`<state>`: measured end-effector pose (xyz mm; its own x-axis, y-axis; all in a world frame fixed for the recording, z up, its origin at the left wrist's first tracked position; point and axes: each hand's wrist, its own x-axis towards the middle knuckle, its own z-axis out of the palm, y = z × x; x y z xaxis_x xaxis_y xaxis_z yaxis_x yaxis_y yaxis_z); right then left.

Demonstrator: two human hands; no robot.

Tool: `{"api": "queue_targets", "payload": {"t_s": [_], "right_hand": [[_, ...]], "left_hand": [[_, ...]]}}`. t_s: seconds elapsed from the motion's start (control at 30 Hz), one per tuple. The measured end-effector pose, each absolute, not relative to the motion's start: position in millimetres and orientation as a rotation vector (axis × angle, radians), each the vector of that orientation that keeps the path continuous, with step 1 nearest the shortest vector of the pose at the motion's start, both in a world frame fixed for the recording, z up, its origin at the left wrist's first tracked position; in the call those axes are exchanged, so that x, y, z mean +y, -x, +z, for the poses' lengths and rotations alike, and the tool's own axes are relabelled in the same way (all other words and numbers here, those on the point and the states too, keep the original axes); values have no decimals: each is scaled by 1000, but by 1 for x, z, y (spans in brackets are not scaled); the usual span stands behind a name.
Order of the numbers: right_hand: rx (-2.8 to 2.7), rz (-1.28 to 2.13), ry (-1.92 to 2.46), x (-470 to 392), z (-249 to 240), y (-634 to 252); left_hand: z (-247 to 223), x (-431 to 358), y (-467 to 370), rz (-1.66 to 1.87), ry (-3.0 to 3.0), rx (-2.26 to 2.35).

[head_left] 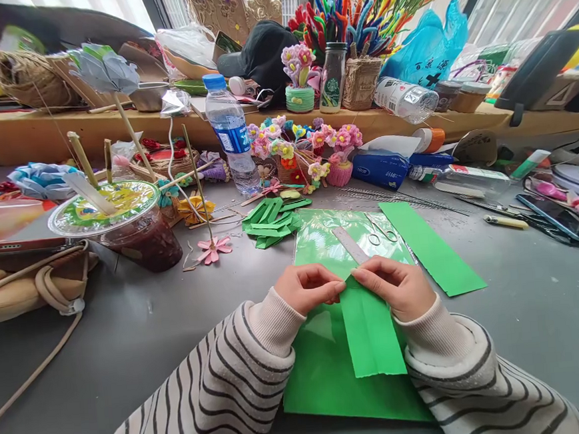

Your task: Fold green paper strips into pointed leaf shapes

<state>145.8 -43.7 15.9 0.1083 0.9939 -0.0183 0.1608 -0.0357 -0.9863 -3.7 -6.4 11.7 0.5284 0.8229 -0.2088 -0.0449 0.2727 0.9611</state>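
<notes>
A strip of green paper (374, 337) with a lengthwise crease hangs between my two hands, its far end brought to a point. My left hand (312, 287) pinches the left side of that tip. On the other side, my right hand (395, 285) grips the tip's right edge between thumb and fingers. Beneath lies a stack of green paper (326, 374) in a clear plastic wrapper. A ruler (350, 244) and small scissors (381, 231) rest on the wrapper, just beyond my hands. Another green strip (432, 249) lies to the right.
Folded green paper pieces (270, 222) are heaped behind the stack. At left stand a lidded drink cup (141, 245) and a pink paper flower (213, 250) on a stem. A water bottle (232, 138), a blue tissue pack (380, 168) and a phone (563, 215) are farther out.
</notes>
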Motion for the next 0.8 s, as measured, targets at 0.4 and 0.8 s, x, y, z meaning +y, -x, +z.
{"api": "queue_targets", "payload": {"t_s": [0.4, 0.8], "right_hand": [[-1121, 1072, 1380, -42, 12, -144], [-1481, 975, 1346, -40, 5, -149]], "left_hand": [[11, -6, 3, 660, -1166, 852], [9, -10, 6, 692, -1591, 954]]}}
